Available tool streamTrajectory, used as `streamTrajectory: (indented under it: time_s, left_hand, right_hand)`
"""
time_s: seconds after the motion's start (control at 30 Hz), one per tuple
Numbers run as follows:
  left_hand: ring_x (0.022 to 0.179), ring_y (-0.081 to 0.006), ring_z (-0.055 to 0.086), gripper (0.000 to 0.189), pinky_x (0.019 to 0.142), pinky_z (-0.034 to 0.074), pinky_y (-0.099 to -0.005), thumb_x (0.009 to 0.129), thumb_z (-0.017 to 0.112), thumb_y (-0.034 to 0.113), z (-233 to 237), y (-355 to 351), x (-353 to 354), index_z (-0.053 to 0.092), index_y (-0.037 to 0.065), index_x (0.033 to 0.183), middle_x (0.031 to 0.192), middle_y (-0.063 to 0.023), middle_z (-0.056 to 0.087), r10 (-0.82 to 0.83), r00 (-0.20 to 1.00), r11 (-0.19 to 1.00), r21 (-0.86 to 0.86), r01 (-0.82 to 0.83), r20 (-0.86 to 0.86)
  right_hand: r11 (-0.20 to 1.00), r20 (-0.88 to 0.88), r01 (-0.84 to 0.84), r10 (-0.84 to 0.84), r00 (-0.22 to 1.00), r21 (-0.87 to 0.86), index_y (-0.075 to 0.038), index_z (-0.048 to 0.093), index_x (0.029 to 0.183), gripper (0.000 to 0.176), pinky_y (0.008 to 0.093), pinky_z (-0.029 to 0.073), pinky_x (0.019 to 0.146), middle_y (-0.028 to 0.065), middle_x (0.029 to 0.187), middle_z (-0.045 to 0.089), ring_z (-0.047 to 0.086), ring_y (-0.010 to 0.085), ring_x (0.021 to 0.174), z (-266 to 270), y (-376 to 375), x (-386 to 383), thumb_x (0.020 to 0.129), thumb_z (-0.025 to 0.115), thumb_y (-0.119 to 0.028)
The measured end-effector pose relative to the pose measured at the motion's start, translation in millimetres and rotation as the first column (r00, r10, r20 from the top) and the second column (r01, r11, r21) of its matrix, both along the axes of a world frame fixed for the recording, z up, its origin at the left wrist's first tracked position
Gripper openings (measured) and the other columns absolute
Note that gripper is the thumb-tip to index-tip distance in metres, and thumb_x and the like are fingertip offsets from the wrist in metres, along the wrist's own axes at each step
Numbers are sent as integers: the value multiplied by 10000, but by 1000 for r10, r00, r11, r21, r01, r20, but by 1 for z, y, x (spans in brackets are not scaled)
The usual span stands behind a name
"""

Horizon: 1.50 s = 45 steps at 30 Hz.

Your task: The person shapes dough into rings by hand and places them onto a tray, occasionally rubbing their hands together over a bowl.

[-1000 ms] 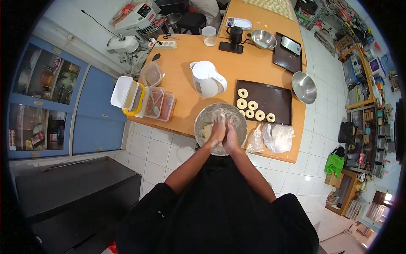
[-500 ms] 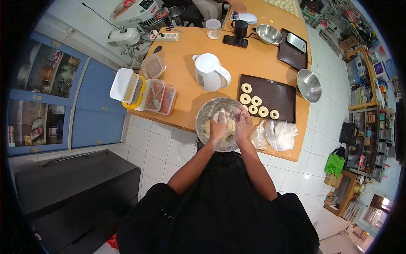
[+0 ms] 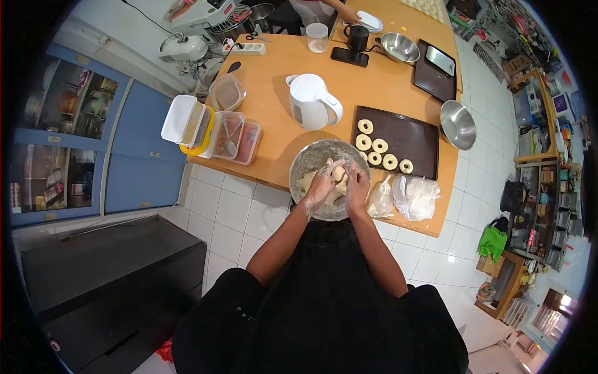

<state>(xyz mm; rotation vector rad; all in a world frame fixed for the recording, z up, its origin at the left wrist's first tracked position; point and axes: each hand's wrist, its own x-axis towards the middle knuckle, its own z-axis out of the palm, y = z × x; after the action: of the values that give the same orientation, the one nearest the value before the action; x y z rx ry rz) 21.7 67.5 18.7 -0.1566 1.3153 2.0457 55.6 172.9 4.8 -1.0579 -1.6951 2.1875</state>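
Both of my hands are over a metal mixing bowl at the table's front edge. Floury fingers of my left hand curl round a small pale lump of dough. On the other side of that lump, my right hand has its fingers bent and drawn together against it; their tips are hard to make out. More dough lies in the bowl beneath, partly hidden by my hands. Right of the bowl, a dark baking tray carries several dough rings along its left and front sides.
Clear plastic bags lie right of the bowl. Behind it stands a white electric kettle. Plastic containers crowd the table's left corner. A steel bowl sits at the right edge. Across the table, another person's hand reaches near a white scale.
My left hand has turned and a rounded dough lump now shows between my hands. The other person's arm has reached further over the far side of the table. My view has shifted slightly.
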Motion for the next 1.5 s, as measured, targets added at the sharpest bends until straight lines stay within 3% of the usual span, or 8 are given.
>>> streamTrajectory:
  time_s: [0.13, 0.3, 0.53, 0.8, 0.93, 1.1, 1.3, 1.5]
  left_hand:
    - [1298, -206, 391, 597, 1085, 302, -333, 1000, 293, 476, 3, 9, 15, 405, 31, 1381, 1412, -105, 401, -4, 1000, 999, 33, 5, -18]
    - [1411, -223, 169, 664, 1139, 158, -344, 993, 219, 520, 7, 16, 19, 107, 104, 1499, 1546, -85, 152, 43, 997, 999, 5, -43, -69]
    - [1415, -222, 163, 669, 1130, 144, -318, 986, 185, 543, 6, 3, -22, 203, 92, 1480, 1522, -149, 200, 34, 967, 938, -326, -118, -252]
    - [1431, -301, 88, 646, 1151, 47, -401, 992, 100, 501, -10, 34, 11, 216, 88, 1474, 1539, -172, 132, -330, 753, 801, -591, -96, -569]
    - [1429, -346, 65, 592, 1135, 34, -506, 994, 185, 464, 22, 29, -15, 216, 119, 1474, 1535, -185, 133, -168, 807, 751, -604, -267, -566]
    - [1424, -353, 85, 585, 1129, 35, -522, 994, 215, 451, -5, 31, 7, 209, 119, 1476, 1528, -194, 151, -545, 710, 524, -842, -127, -446]
    - [1427, -338, 75, 597, 1147, 57, -447, 1001, 144, 442, 36, 34, -1, 191, 78, 1473, 1525, -211, 132, -261, 723, 811, -552, -196, -640]
    - [1422, -356, 93, 580, 1140, 67, -477, 998, 187, 412, -13, 20, -6, 176, 92, 1481, 1519, -211, 172, -384, 757, 659, -731, -177, -529]
  right_hand:
    - [987, -110, -13, 31, 994, 158, -14, 602, 1068, 299, 276, 445, 788, 78, 999, 592, 537, 134, 910, -5, -9, 0, 986, 479, -274]
    - [944, -141, -191, 158, 977, -268, -32, 507, 1274, 367, 312, 423, 907, 86, 1168, 566, 531, 183, 1045, -7, -11, 2, 1002, 425, -264]
    - [760, -378, -480, 329, 866, -439, -30, 390, 1384, 481, 339, 317, 1063, 108, 1407, 423, 408, 202, 1280, 4, -25, 11, 1018, 337, -338]
    - [753, -317, -312, 144, 937, -579, -68, 245, 1459, 536, 392, 213, 1130, 81, 1488, 295, 312, 232, 1347, -17, -19, 3, 1013, 289, -363]
    - [655, -297, -342, 184, 937, -674, -41, 258, 1446, 587, 365, 233, 1117, 92, 1455, 344, 333, 237, 1328, 31, -21, 7, 1016, 227, -439]
    - [660, -419, -319, 7, 908, -680, -35, 245, 1450, 586, 382, 200, 1132, 95, 1489, 288, 280, 239, 1360, -9, -6, -1, 1018, 203, -429]
    - [778, -293, -230, 62, 954, -584, -61, 217, 1464, 552, 385, 226, 1121, 69, 1498, 272, 272, 228, 1371, 17, -31, 8, 1021, 256, -388]
    - [695, -311, -302, 118, 943, -652, -46, 236, 1460, 552, 348, 223, 1127, 92, 1495, 289, 282, 232, 1368, 23, -16, -4, 1022, 251, -383]
